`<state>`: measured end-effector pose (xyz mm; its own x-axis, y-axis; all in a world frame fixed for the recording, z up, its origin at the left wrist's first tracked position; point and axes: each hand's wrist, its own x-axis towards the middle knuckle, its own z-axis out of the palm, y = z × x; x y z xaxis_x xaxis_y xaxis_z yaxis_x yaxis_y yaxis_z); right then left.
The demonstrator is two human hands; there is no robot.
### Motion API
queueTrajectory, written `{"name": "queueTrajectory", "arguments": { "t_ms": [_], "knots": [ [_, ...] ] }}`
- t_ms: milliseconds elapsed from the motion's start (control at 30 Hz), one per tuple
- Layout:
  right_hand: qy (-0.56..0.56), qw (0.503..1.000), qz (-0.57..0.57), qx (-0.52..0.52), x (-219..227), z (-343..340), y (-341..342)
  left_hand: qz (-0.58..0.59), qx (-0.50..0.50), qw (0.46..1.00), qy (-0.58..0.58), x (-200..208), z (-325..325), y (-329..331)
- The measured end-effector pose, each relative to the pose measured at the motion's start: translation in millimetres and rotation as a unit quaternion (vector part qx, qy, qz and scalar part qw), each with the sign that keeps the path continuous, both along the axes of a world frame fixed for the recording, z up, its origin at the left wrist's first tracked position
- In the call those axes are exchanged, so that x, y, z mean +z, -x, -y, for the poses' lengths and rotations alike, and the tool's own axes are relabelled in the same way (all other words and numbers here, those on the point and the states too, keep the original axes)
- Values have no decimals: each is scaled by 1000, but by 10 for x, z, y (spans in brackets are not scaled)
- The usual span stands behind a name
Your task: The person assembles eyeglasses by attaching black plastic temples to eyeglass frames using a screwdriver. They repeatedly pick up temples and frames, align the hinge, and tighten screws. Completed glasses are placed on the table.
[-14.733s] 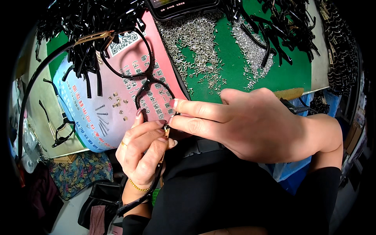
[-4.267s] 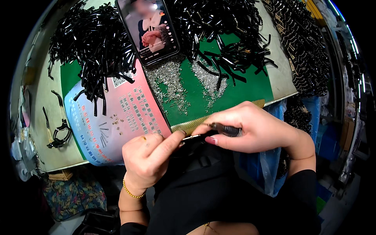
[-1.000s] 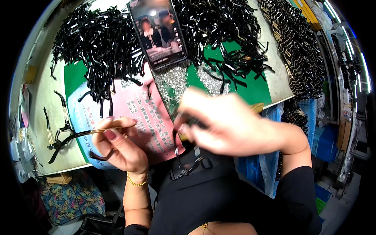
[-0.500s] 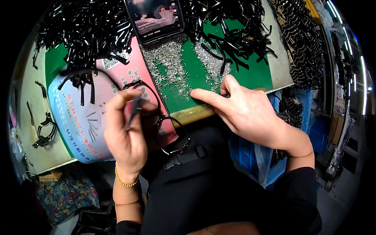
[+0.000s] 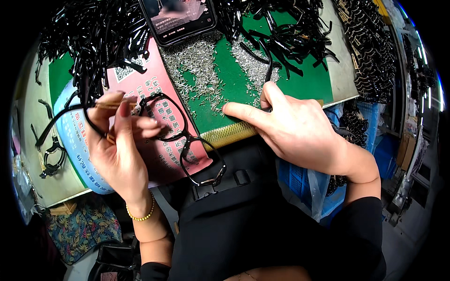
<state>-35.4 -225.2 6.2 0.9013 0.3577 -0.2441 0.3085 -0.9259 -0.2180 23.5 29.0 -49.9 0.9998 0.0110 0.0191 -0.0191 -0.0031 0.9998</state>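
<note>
An eyeglass frame [image 5: 186, 136] hangs from the left hand [image 5: 117, 150], its 2 rims slanting down and to the right of the grip. That hand rises from the wrist with fingers bent, thumb and fingers closed on the folding arms. The right hand [image 5: 300, 131] lies palm down to the right of that grip, 1 finger stretched toward it, the tip at the near edge of loose metal pieces [image 5: 199, 70]; whether its palm holds anything, I cannot tell. The frame's rims are glossy black and rounded, with gold-coloured lengths on the arms. The metal pieces are small, silvery and rod-like, scattered over a smooth green mat [image 5: 304, 79]. Beneath the left grip lies a pink-and-blue printed sheet [image 5: 152, 77]. Left of it rests another frame [image 5: 48, 171]. Beyond the grip, shiny black curved strips [image 5: 98, 37] are heaped beside a phone [image 5: 180, 21].
</note>
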Motion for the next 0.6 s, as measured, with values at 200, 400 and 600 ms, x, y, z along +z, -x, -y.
{"name": "queueTrajectory", "arguments": {
  "t_ms": [200, 400, 600],
  "knots": [
    [-6, 999, 26, 18, -27, -15, 5, -85, -116, 989, -25, 15, -79, 14],
    [-97, 993, -59, 43, 81, -209, -91, -114, -180, 975, -68, 116, -73, 106],
    [-95, 992, -23, 80, -34, -250, -169, -77, -176, 974, -121, 84, -50, 142]
  ]
}}
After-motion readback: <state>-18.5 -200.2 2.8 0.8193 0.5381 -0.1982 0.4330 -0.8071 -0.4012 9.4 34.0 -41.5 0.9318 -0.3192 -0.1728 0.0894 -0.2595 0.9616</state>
